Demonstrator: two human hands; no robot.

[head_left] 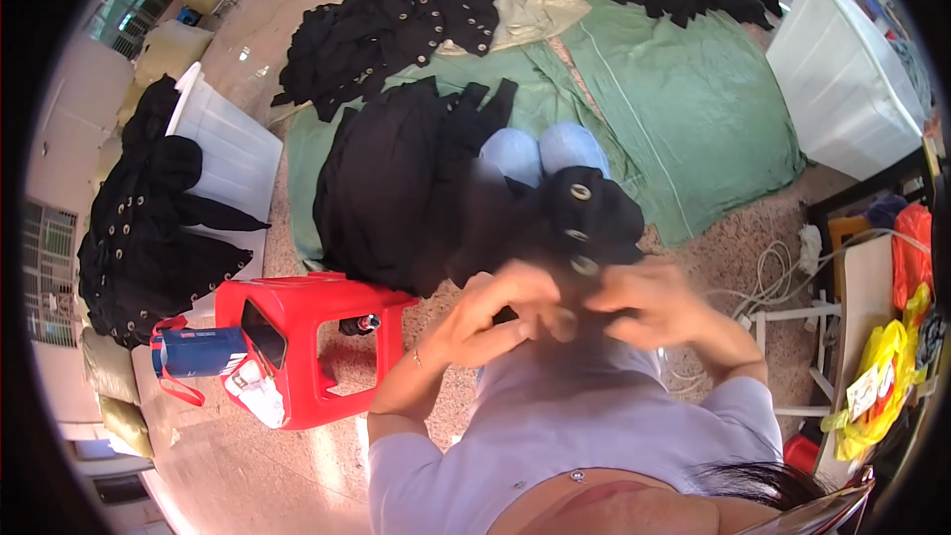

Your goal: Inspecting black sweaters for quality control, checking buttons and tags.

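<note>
Across my lap lies a black cloth piece with large metal eyelets [584, 208], its near end blurred between my hands. My left hand [500, 317] is bent at the cloth's near edge, thumb and fingers closed around some of it. My right hand [649, 302] curls its fingers on the cloth's other side, smeared by motion. To the left of my knees, a large black cloth heap [381, 178] runs on from the lap and spreads over a green sheet [684, 119]. What lies between my fingertips is hard to make out.
A red plastic stool [307, 297] at the left carries a phone [264, 332]; a blue box [201, 351] sits beside it. Black eyelet cloths hang over a white bin [233, 149]. Another white bin [842, 69], a loose cable [773, 277] and a yellow bag [882, 376] are right.
</note>
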